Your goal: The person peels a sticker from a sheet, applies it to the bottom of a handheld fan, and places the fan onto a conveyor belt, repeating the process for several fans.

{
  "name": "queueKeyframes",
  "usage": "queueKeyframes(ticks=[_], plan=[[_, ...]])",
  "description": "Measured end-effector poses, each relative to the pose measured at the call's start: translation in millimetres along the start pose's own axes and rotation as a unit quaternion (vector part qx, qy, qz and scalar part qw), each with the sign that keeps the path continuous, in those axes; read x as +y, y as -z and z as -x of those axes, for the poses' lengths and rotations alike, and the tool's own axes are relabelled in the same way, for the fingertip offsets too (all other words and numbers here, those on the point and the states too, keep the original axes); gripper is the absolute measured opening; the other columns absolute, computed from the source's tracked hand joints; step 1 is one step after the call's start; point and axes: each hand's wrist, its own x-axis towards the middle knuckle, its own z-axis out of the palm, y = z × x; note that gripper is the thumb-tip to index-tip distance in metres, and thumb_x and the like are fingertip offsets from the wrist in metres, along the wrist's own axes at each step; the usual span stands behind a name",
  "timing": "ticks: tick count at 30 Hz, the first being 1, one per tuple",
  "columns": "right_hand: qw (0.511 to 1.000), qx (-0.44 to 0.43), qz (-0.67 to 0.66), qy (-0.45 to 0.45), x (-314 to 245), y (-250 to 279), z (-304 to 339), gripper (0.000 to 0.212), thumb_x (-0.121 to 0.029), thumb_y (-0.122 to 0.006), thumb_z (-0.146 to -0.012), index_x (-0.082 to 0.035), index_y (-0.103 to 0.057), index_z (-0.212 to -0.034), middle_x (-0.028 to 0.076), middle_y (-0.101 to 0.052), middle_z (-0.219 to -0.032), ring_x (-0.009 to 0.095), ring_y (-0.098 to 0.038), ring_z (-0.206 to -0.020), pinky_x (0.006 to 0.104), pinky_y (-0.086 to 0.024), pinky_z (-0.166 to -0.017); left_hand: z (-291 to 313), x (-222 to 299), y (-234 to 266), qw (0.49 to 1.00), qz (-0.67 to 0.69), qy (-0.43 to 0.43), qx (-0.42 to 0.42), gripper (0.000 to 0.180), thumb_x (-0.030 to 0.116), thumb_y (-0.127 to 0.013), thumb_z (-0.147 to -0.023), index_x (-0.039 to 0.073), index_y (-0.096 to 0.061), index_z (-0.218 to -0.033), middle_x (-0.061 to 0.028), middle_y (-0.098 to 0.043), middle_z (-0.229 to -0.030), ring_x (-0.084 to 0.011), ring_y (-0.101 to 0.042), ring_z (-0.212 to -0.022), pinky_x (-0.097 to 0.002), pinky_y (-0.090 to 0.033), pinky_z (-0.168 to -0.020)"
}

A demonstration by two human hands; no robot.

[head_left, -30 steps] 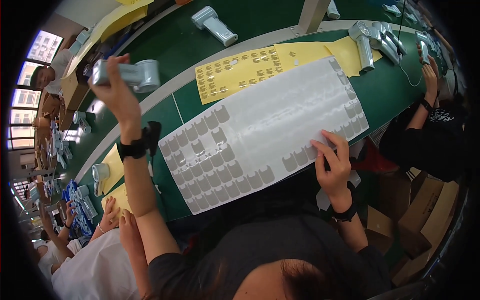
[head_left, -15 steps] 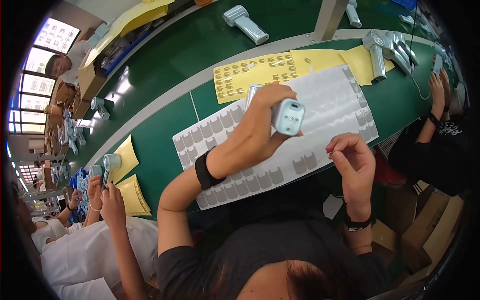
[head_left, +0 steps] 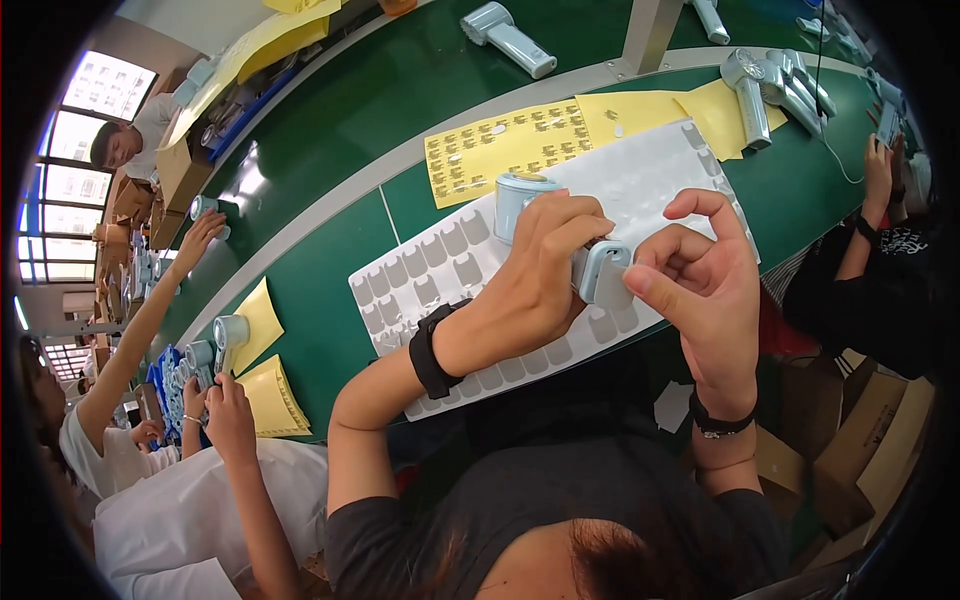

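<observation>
My left hand (head_left: 545, 265) wraps around the handle of a light-blue handheld fan (head_left: 517, 200). The fan's round head points away from me, and the handle's end with its small slot faces my right hand. Thumb and forefinger tips of my right hand (head_left: 705, 290) are at that end, pinching a small grey sticker (head_left: 612, 291) against or just beside it; the exact contact is hard to see. Beneath both hands lies a white sheet (head_left: 400, 300) with rows of grey notched stickers, and bare white areas between them.
Yellow label sheets (head_left: 480, 150) lie beyond the white sheet. Several fans (head_left: 750, 95) rest at the far right, and one fan (head_left: 508, 40) lies past the metal rail. Co-workers sit on both sides; one co-worker's arm (head_left: 140, 310) reaches across at left. Cardboard boxes (head_left: 850, 440) stand lower right.
My right hand has moved up and left to the fan's handle end. The fan has tilted, with its head now showing beyond my left hand. A co-worker at left has stretched out an arm.
</observation>
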Motion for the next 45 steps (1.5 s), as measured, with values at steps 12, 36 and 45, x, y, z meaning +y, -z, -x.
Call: queueKeyframes(ticks=[12,36,45], plan=[[1.0,-0.007,0.002,0.014,4.5,1.7,-2.3,0.05,0.005,-0.075,-0.079,-0.003,-0.04,-0.113,0.007,-0.065,-0.082,0.007,-0.059,-0.075,0.0195,-0.047,-0.07,0.5,-0.7,-2.4,1.0,0.015,-0.004,0.012,0.072,-0.009,-0.072,-0.065,0.004,-0.036,-0.127,-0.0196,-0.047,-0.116,-0.0394,-0.049,-0.103,-0.0495,-0.038,-0.098],[0.999,-0.014,0.029,0.035,3.5,-4.5,-2.1,0.045,0.008,-0.074,-0.077,-0.003,-0.044,-0.108,0.006,-0.065,-0.081,0.007,-0.059,-0.077,0.0212,-0.046,-0.072,3.9,0.9,-3.9,0.999,0.019,-0.002,0.029,0.073,-0.009,-0.073,-0.065,0.004,-0.035,-0.127,-0.0201,-0.047,-0.117,-0.039,-0.049,-0.104,-0.0474,-0.039,-0.095],[0.987,0.019,0.123,0.1,3.2,-13.2,2.1,0.046,0.009,-0.074,-0.076,-0.005,-0.042,-0.107,0.002,-0.059,-0.081,0.006,-0.054,-0.076,0.0204,-0.044,-0.071,2.5,2.8,-3.7,0.999,0.02,-0.003,0.029,0.075,-0.004,-0.076,-0.065,0.005,-0.034,-0.127,-0.0203,-0.047,-0.117,-0.0394,-0.048,-0.105,-0.0488,-0.037,-0.096]])
